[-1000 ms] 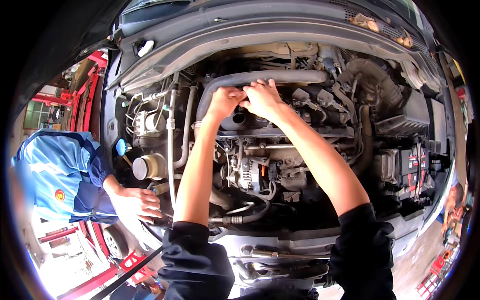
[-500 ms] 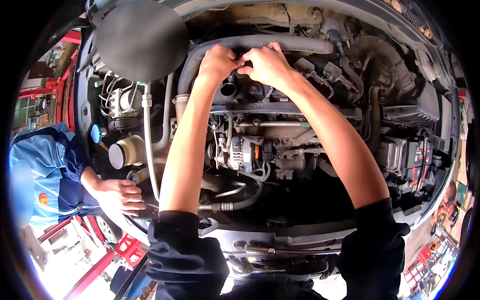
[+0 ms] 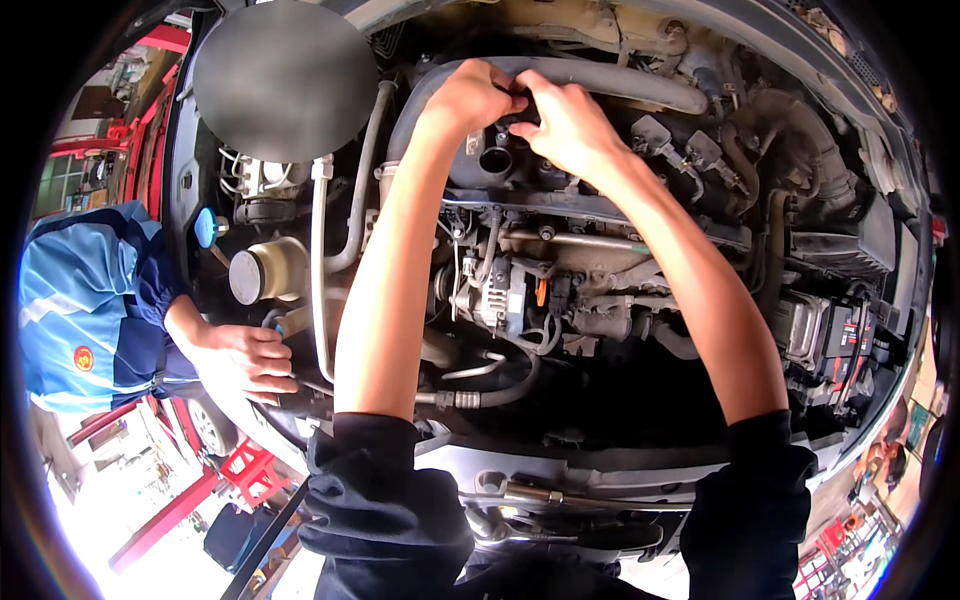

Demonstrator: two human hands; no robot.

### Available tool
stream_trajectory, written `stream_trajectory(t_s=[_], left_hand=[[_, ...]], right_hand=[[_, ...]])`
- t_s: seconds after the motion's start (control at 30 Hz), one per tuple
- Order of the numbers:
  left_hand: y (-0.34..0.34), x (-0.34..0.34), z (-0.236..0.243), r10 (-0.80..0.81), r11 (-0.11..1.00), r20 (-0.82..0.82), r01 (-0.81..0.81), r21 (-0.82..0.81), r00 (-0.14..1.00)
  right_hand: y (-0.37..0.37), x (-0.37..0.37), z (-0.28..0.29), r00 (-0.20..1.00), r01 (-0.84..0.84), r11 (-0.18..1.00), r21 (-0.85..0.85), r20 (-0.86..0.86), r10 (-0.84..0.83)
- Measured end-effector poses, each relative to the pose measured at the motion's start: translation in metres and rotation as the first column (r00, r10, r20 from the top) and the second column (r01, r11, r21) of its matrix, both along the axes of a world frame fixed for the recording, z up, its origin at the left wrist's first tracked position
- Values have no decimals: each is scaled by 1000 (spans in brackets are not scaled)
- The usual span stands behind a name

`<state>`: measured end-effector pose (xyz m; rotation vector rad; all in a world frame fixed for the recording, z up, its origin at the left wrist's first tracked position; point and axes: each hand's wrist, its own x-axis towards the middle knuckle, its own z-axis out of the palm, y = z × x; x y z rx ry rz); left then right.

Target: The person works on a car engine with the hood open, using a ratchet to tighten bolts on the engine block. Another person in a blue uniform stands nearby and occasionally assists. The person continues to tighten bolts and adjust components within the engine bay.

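Both my arms reach across an open engine bay to the far side of the engine. My left hand point(image 3: 468, 98) is closed, its fingers curled over a small dark part whose kind I cannot make out. Close beside it, my right hand point(image 3: 568, 122) bends its fingers around the same dark spot, thumb and forefinger a little apart. Behind both hands runs a thick grey hose point(image 3: 640, 88). Just below the left hand is a round dark opening point(image 3: 495, 160) in the engine top. The fingertips are partly hidden.
At the left, another person's hand point(image 3: 245, 360) rests on the car's front edge, beside a yellowed reservoir point(image 3: 268, 272) with a round cap. A blue cap point(image 3: 207, 228) stands behind it. Ignition coils point(image 3: 655, 140) lie right of my hands. A battery point(image 3: 835, 335) sits far right.
The view has shifted, so the engine appears farther right. My hands remain at the same area; the right thumb and forefinger have spread slightly. The other person's hand stays on the front edge.
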<state>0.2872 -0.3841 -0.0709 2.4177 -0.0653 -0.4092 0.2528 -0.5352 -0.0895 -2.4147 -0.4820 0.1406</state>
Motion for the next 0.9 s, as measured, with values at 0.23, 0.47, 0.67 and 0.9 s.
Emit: stream_trajectory(t_s=[0.23, 0.47, 0.67, 0.9], left_hand=[[22, -8, -40, 41, 982, -19, -44, -184, 999], [14, -3, -58, 96, 992, -35, -98, -82, 995], [14, 17, -56, 85, 995, -144, -76, 68, 986], [3, 10, -41, 64, 973, -45, -52, 223, 997]], right_hand=[[6, -6, -25, 973, -106, 994, -23, 203, 109], [3, 0, -37, 985, -113, 993, 45, 138, 106], [3, 5, -39, 994, -94, 990, 105, 72, 87], [2, 6, -45, 991, -106, 988, 111, 93, 96]])
